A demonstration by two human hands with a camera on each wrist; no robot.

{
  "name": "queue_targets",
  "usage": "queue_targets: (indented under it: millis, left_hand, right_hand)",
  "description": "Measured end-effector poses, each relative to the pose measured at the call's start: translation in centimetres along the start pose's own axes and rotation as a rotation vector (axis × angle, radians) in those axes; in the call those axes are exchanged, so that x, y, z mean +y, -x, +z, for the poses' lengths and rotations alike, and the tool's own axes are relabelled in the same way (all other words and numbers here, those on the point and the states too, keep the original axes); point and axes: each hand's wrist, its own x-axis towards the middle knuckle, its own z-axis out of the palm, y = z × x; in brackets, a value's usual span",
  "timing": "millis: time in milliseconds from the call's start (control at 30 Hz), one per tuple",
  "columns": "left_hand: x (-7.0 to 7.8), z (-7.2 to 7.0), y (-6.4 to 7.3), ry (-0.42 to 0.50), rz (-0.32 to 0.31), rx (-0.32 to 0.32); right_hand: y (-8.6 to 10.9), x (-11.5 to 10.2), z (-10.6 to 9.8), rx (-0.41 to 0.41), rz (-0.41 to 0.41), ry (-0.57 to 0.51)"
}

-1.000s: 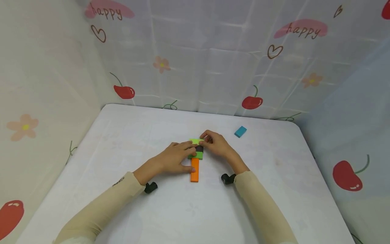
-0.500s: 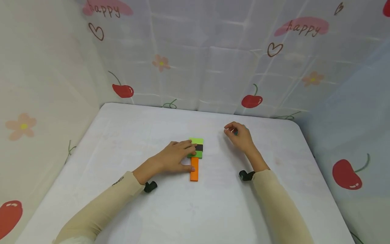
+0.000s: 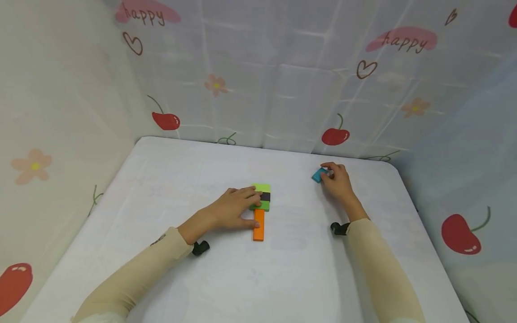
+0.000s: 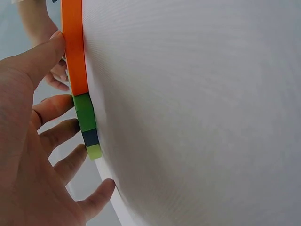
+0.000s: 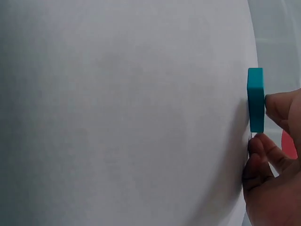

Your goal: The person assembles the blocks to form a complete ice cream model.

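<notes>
An orange block [image 3: 259,232] lies lengthwise on the table, pointing at a short stack of flat blocks beyond it. That stack runs from a green block [image 3: 264,206] through a dark block [image 3: 265,196] to a lime-green block [image 3: 264,187]. My left hand [image 3: 230,209] rests along their left side, thumb at the orange block and spread fingertips at the others; the left wrist view shows them meeting edge to edge. At the back right, my right hand [image 3: 340,185] has thumb and index finger at a blue block [image 3: 318,175], pinching its right end; the other fingers curl below.
The white-covered table [image 3: 258,282] ends at a hanging white curtain [image 3: 274,89] printed with cherries, hearts and flowers. Curtain also stands on both sides. A small dark wrist camera [image 3: 200,248] sits under the left wrist, another dark camera [image 3: 338,229] under the right.
My right hand has left the lime-green block and moved right to the blue block, where thumb and index finger now close on it. The left hand stays on the joined blocks.
</notes>
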Motion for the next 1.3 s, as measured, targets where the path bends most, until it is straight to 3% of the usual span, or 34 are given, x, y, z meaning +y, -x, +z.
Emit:
queue_targets:
  millis: [200,567,833,1100,1300]
  left_hand:
    - [-0.1,0.2,-0.1,-0.007,-0.004,-0.007]
    - [0.0,0.2,-0.1,-0.002,-0.016,-0.006]
    - [0.0,0.2,-0.1,0.006,-0.019,-0.014]
    - [-0.1,0.2,-0.1,-0.004,-0.015,-0.004]
    - [-0.1,0.3,-0.1,0.004,-0.014,-0.006]
  right_hand:
    - [-0.1,0.5,-0.7,-0.090,0.007,0.048]
    - [-0.8,0.2,-1.3,-0.168,0.085,0.070]
    - [-0.8,0.2,-1.4,-0.151,0.111,0.066]
    - [0.1,-0.4,-2.0,-0.123,0.253,0.043]
    - [0.2,-0.6,-2.1,-0.127,0.273,0.060]
